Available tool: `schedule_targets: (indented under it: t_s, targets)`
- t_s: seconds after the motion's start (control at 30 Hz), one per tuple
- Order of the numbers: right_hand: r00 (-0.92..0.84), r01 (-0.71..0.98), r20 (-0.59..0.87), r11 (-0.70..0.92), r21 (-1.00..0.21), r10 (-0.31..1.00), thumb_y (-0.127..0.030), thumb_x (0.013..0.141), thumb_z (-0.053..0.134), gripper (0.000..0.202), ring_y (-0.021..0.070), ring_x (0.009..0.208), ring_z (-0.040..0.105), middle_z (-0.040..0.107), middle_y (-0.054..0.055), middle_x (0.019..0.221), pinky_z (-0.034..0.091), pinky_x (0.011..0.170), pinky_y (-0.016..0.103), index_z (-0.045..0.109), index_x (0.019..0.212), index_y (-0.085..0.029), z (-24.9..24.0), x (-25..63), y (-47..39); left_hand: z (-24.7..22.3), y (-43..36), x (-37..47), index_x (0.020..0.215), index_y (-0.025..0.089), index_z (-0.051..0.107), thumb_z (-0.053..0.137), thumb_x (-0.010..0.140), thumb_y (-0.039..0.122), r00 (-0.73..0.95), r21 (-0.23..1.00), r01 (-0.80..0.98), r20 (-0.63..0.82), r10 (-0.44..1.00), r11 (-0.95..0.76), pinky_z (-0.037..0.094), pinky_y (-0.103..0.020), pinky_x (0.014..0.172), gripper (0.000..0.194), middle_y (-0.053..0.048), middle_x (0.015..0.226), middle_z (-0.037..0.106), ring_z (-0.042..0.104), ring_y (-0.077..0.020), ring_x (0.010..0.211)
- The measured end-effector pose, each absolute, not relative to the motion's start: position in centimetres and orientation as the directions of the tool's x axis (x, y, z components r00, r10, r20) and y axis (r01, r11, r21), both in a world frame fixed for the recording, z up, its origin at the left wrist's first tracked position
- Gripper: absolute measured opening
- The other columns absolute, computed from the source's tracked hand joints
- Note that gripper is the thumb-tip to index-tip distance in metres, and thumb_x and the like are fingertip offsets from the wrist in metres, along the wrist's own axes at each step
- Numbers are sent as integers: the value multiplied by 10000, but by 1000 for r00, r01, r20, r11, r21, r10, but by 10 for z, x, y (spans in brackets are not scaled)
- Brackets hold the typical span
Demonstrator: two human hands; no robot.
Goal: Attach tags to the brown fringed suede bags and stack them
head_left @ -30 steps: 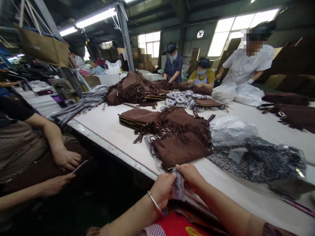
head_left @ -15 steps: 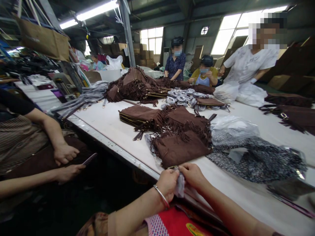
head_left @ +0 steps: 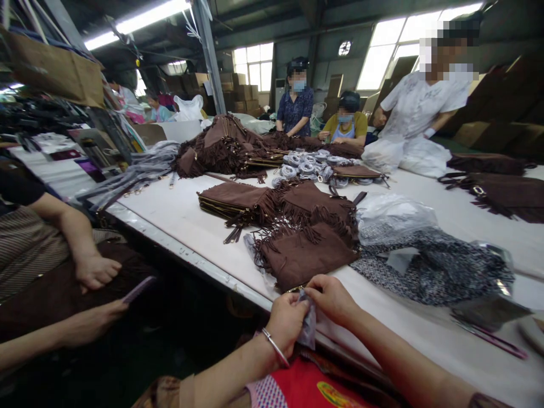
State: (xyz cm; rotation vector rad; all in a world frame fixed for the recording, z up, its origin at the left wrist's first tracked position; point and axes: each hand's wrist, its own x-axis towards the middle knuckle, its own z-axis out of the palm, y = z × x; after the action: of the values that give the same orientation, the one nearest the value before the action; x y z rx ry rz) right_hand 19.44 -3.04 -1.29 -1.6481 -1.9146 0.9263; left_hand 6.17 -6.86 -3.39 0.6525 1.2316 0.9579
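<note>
At the near table edge, my left hand (head_left: 288, 318), with a silver bangle on its wrist, is closed on a crumpled greyish plastic wrap (head_left: 309, 326). My right hand (head_left: 330, 297) pinches the same wrap at its upper end, close to the left fingertips. Just beyond both hands lies a brown fringed bag (head_left: 308, 255), its gold-coloured zipper edge near my fingers. What is inside the wrap cannot be made out. More brown bags lie behind, with a neat stack (head_left: 233, 198) to the left.
Bundles of grey-wrapped straps (head_left: 308, 165) and a large brown bag heap (head_left: 221, 144) lie farther back. A black-and-white patterned cloth (head_left: 433, 269) is at right. On the left, a person's hand (head_left: 98, 272) rests on brown fringe. Other people work across the white table (head_left: 170, 218).
The view has shifted slightly, so the scene sits farther left. My hands remain together at the wrap. The left-hand person's hand with the comb has moved a little down and left.
</note>
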Motion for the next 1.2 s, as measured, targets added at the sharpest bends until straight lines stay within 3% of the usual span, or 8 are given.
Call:
schedule_targets:
  t_s: [0.13,0.33,0.4,0.53,0.7,0.93,1.07,1.2]
  targets:
    - [-235,736,49,211,-643,971,-202,781,526,167,163,726,581,662,35,750,396,675,259,660,682,-190,-14,190,-27,-30,-67,63,804,128,647,648,773,396,78,816,-280,-505,860,505,420,-249,537,270,-46,690,643,564,-139,580]
    - [-128,710,36,117,-695,991,-267,861,468,238,180,719,582,657,49,732,435,684,284,645,728,-182,-26,198,-23,-23,-64,59,784,173,512,559,833,330,111,758,-274,-586,803,592,277,-196,398,170,39,592,492,380,-62,408]
    - [-238,645,157,277,-713,959,-203,856,452,210,187,822,596,663,66,863,464,757,298,660,875,-184,-25,207,-28,-21,-64,57,771,178,485,540,839,297,151,752,-284,-577,803,594,183,-187,383,148,50,586,463,327,-45,394]
    - [-576,524,298,624,-579,761,-39,764,464,505,200,1093,537,575,104,1211,450,927,329,581,1223,-214,-21,221,-38,-17,-65,57,822,178,500,502,856,277,143,759,-272,-576,805,591,134,-202,391,106,57,582,443,286,-42,389]
    - [-669,565,328,743,-360,667,-131,883,461,338,201,923,558,646,101,1050,462,806,336,646,1149,-228,-17,220,-34,-22,-70,59,816,177,543,486,869,308,70,829,-137,-538,840,542,172,-221,407,153,31,599,497,318,-64,413]
    - [-639,598,160,617,-511,752,-158,880,506,223,148,764,585,656,45,772,421,682,237,716,810,-186,2,203,-21,-21,-75,49,723,171,596,452,896,475,24,979,126,-163,986,159,343,-242,531,378,-6,617,546,464,-135,576]
    - [-586,645,28,488,-589,810,-140,788,604,136,141,742,619,691,14,777,420,672,226,726,800,-199,8,198,-11,-17,-76,47,782,159,627,454,895,456,70,972,208,-123,990,107,345,-246,541,362,-4,627,559,475,-144,590]
    - [-555,636,80,485,-600,828,-175,782,645,115,158,788,619,689,17,828,430,700,238,715,867,-210,10,202,-10,-19,-74,47,766,154,631,441,894,407,59,961,252,-135,989,116,334,-245,524,341,0,601,546,461,-136,563]
